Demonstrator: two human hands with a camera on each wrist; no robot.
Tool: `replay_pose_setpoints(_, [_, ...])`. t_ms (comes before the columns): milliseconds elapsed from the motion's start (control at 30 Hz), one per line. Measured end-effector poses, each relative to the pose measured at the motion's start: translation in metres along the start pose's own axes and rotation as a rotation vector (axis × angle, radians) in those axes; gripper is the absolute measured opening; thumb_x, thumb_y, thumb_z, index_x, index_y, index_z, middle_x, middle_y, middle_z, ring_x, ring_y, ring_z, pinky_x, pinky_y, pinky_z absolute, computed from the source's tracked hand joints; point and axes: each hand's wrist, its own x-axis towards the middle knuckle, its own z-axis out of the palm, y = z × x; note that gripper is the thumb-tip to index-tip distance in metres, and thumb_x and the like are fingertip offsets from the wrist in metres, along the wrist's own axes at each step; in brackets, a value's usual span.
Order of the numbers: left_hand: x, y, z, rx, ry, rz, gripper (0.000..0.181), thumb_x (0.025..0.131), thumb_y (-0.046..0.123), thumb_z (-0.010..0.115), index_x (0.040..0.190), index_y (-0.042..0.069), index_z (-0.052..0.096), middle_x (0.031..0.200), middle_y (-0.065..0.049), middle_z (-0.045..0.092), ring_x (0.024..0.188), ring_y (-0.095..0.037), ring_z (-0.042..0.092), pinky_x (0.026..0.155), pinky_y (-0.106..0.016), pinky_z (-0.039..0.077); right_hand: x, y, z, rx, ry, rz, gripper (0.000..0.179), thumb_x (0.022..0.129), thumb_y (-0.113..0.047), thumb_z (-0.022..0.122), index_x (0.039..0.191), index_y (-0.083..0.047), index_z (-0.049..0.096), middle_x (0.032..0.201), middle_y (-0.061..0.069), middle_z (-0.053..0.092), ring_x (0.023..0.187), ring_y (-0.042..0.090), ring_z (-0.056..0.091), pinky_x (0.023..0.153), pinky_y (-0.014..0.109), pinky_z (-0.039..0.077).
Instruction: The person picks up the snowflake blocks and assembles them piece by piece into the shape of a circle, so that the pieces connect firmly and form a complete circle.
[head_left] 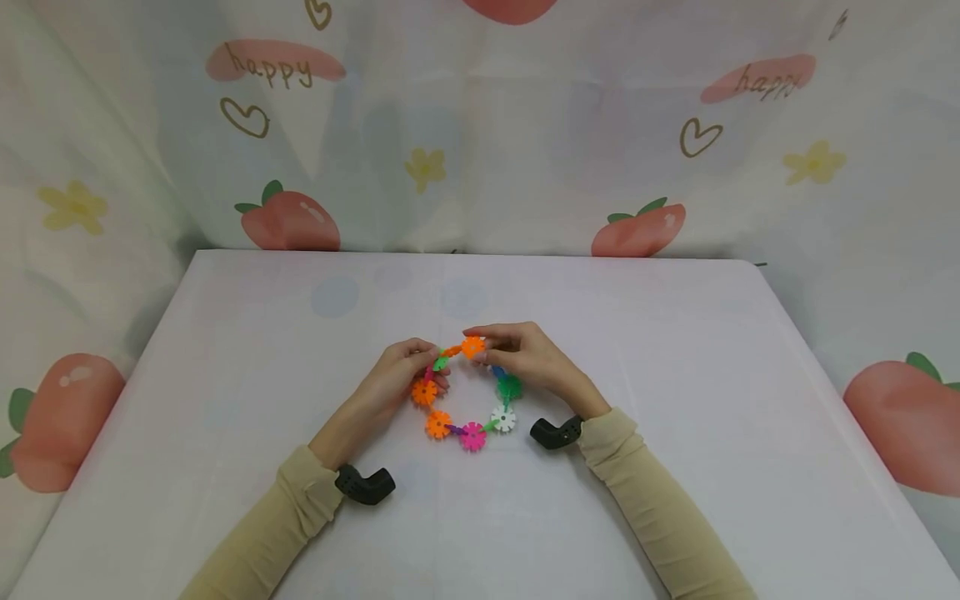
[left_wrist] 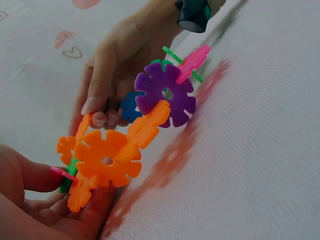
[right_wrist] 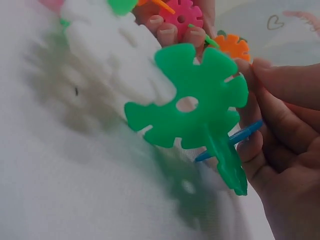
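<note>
A loop of notched plastic snowflake discs stands just above the table between both hands, the discs slotted together edge to edge. My left hand (head_left: 396,373) pinches its upper left part, near a light green disc (head_left: 441,363) and an orange disc (head_left: 424,392). The right hand (head_left: 534,357) pinches the orange disc (head_left: 473,347) at the far end. Along the near side hang a pink disc (head_left: 473,437) and a white disc (head_left: 503,418). In the right wrist view, a green disc (right_wrist: 220,70) and a blue disc (right_wrist: 240,137) lie beside the right fingers. A purple disc (left_wrist: 156,90) shows in the left wrist view.
The white-covered table (head_left: 675,333) spreads around both hands. Behind it hangs a patterned curtain (head_left: 525,125) with printed peaches and flowers. A black wrist device (head_left: 366,485) sits at the left cuff, and another black device (head_left: 556,432) at the right.
</note>
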Motion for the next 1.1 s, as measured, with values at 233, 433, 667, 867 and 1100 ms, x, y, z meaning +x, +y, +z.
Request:
replay_pose_setpoints(233, [0.0016,-0.0019,-0.0024,0.014,-0.01,0.003,0.023,0.109,0.019,0.05,0.118,-0.003,0.054,0.088,-0.006,0.069,0.076,-0.015,0.069,0.078,-0.021,0.057,0.0,0.0,0.0001,0.02,-0.005,0.006,0.04,0.1,-0.017,0.068,0.139,-0.014,0.066,0.096,0.008,0.075,0.084,0.021,0.064,0.076,0.024,0.049])
replay_pose_setpoints(433, [0.0016,-0.0032,-0.0042,0.031,-0.015,0.009,0.022,0.109,0.018,0.05,0.116,-0.002,0.054,0.086,-0.004,0.069,0.076,-0.015,0.068,0.079,-0.021,0.056,0.0,0.0008,0.0011,0.031,-0.015,0.006,0.04,0.101,-0.016,0.066,0.141,-0.016,0.065,0.095,0.008,0.076,0.085,0.02,0.065,0.075,0.025,0.047])
replay_pose_setpoints(667, [0.0004,-0.0023,-0.0031,0.043,-0.005,0.006,0.021,0.108,0.017,0.05,0.115,-0.002,0.054,0.082,-0.005,0.069,0.074,-0.015,0.068,0.077,-0.021,0.056,-0.0002,-0.0001,0.0032,0.064,-0.032,-0.006,0.039,0.103,-0.012,0.062,0.142,-0.016,0.064,0.098,0.01,0.078,0.091,0.023,0.071,0.085,0.024,0.054])
replay_pose_setpoints(867, [0.0004,-0.0013,-0.0003,0.044,0.022,0.007,0.019,0.107,0.015,0.052,0.113,-0.002,0.056,0.08,-0.005,0.071,0.07,-0.014,0.069,0.073,-0.022,0.058,-0.0007,-0.003,0.0068,0.054,-0.007,0.006,0.037,0.102,-0.012,0.06,0.139,-0.011,0.066,0.096,0.008,0.078,0.088,0.021,0.07,0.083,0.023,0.054])
replay_pose_setpoints(1100, [0.001,-0.001,0.0036,0.064,0.05,0.018,0.016,0.107,0.013,0.052,0.11,-0.003,0.057,0.08,-0.007,0.072,0.068,-0.014,0.069,0.07,-0.024,0.06,-0.0007,-0.0046,0.0087,0.027,0.016,0.016,0.035,0.102,-0.01,0.062,0.136,-0.011,0.068,0.095,0.008,0.077,0.081,0.018,0.064,0.073,0.02,0.049])
